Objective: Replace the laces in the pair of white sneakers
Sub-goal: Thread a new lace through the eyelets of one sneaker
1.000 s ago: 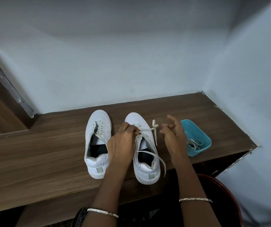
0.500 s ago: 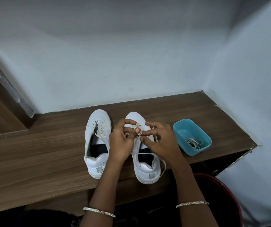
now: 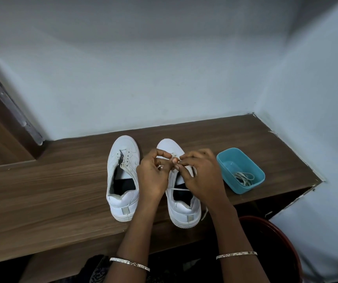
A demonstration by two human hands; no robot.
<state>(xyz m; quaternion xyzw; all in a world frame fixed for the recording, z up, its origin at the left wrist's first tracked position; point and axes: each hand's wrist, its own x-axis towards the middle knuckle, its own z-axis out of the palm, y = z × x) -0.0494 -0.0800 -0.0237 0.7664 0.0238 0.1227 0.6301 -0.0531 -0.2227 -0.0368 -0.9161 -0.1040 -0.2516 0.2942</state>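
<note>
Two white sneakers stand side by side on the wooden shelf [image 3: 52,186], heels toward me. The left sneaker [image 3: 123,176] has bare eyelets and no lace. Over the right sneaker [image 3: 182,207] both hands meet at the eyelet rows. My left hand [image 3: 154,176] and my right hand [image 3: 200,174] pinch the white lace [image 3: 179,189] with their fingertips close together. A strand of that lace crosses the shoe's opening and another end hangs off its right side. The eyelets under my fingers are hidden.
A teal plastic tub [image 3: 240,170] with a coiled white lace [image 3: 244,177] inside sits right of the shoes, near the shelf's right end. Walls close in behind and to the right. A dark red bucket rim [image 3: 276,242] lies below the shelf edge.
My right hand came in from beside the tub to the right sneaker's eyelets, where its fingertips now meet those of my left hand on the lace. The loose lace end no longer sticks up.
</note>
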